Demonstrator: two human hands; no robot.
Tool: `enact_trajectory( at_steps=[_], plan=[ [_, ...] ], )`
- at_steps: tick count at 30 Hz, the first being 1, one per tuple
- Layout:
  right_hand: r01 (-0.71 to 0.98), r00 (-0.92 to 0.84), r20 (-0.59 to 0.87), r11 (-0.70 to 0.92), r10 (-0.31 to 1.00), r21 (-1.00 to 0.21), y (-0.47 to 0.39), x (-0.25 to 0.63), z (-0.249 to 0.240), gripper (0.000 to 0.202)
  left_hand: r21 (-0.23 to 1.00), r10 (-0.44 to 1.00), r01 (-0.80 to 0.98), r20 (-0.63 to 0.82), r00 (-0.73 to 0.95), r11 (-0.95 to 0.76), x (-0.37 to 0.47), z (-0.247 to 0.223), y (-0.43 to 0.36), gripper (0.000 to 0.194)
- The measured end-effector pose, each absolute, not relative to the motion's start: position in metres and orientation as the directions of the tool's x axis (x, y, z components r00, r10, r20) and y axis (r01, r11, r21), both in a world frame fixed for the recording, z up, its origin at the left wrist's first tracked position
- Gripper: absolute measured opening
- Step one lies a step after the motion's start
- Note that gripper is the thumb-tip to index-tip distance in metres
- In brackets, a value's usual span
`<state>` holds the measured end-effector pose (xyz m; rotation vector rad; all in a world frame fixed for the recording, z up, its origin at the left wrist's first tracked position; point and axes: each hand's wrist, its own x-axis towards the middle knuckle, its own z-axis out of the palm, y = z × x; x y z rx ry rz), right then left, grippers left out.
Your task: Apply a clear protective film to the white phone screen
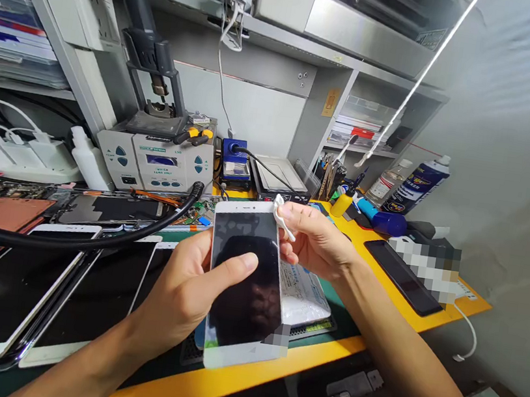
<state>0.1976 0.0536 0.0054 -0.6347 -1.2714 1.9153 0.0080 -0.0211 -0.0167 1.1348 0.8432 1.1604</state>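
A white-framed smartphone (247, 288) is held up over the front edge of the bench, its dark screen facing me. My left hand (199, 281) grips it from the left side, with the thumb lying on the screen and the fingers hidden behind. At the phone's top right corner, my right hand (312, 231) pinches a small crumpled white wipe (282, 217), which touches the edge there. Underneath and to the right lies a white plastic packet (305, 293) on the green mat.
Several phones and screens, such as a white-edged one (9, 294), lie at left below a black hose (152, 232). A hot-air station (154, 163) stands behind. Right are a black phone (402, 277), a spray can (417, 184) and a yellow bottle (342, 203).
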Motion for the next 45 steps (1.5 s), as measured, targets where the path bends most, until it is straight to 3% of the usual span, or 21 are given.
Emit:
enact_trajectory(
  at_steps=[10, 17, 23, 27, 30, 36, 45],
  plan=[
    [-0.264, -0.696, -0.045, -0.313, 0.717, -0.912, 0.056, 0.199, 0.002, 0.036, 0.949, 0.969, -0.312, 0.025, 0.246, 0.054, 0.011, -0.013, -0.023, 0.038],
    [-0.251, -0.724, -0.033, -0.308, 0.689, -0.918, 0.057, 0.199, -0.002, 0.038, 0.926, 0.991, -0.364, -0.059, 0.123, 0.1, 0.015, -0.009, -0.028, 0.044],
    [-0.21, -0.737, -0.03, -0.27, 0.676, -0.94, 0.056, 0.2, -0.003, 0.036, 0.913, 0.998, -0.404, -0.034, 0.053, 0.053, 0.014, -0.011, -0.026, 0.046],
    [0.022, -0.796, -0.063, -0.075, 0.602, -0.997, 0.06, 0.214, 0.0, 0.03, 0.901, 0.999, -0.434, -0.015, -0.032, -0.001, 0.007, -0.015, -0.016, 0.04],
    [0.23, -0.829, -0.153, 0.078, 0.538, -0.97, 0.067, 0.232, 0.007, 0.031, 0.892, 0.989, -0.451, -0.045, -0.139, -0.023, 0.003, -0.015, -0.006, 0.037],
    [0.469, -0.585, -0.091, 0.244, 0.806, -0.849, 0.072, 0.278, 0.006, 0.039, 0.874, 0.968, -0.484, -0.087, -0.233, -0.038, 0.005, -0.014, 0.001, 0.041],
    [0.797, -0.316, -0.133, 0.187, 0.939, -0.574, 0.048, 0.332, 0.009, 0.026, 0.866, 0.981, -0.5, -0.118, -0.151, 0.027, 0.008, -0.018, -0.005, 0.039]
  ],
)
